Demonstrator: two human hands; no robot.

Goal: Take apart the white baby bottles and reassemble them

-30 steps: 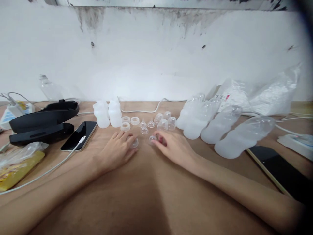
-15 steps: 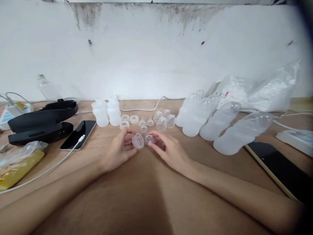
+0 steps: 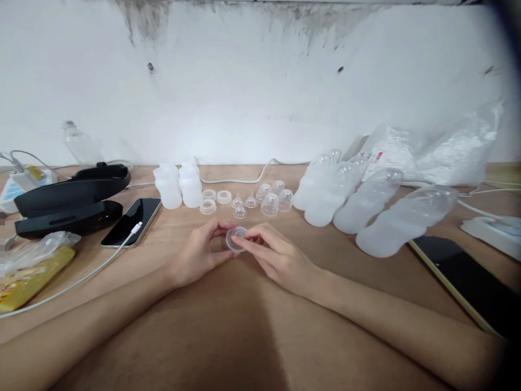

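My left hand [image 3: 199, 253] and my right hand [image 3: 277, 259] meet at the middle of the brown table [image 3: 244, 326]. Between their fingertips they pinch one small clear plastic ring-shaped cap [image 3: 235, 238], raised a little off the surface. A small clear nipple that the right hand held earlier seems pressed into it. Just beyond lie white rings [image 3: 208, 206], small clear nipples [image 3: 240, 212] and clear dome caps [image 3: 270, 204]. Two small white bottles [image 3: 179, 186] stand upright behind them.
Several frosted bottles [image 3: 366, 209] lie on their sides at the right, with plastic bags [image 3: 439, 152] behind. A phone on a cable [image 3: 132, 221], a black device [image 3: 71, 198] and a yellow packet [image 3: 28, 274] sit at the left. A dark tablet [image 3: 468, 285] lies front right.
Both hands lifted their small clear pieces off the table and brought them together; now the two pieces sit joined between the fingertips.
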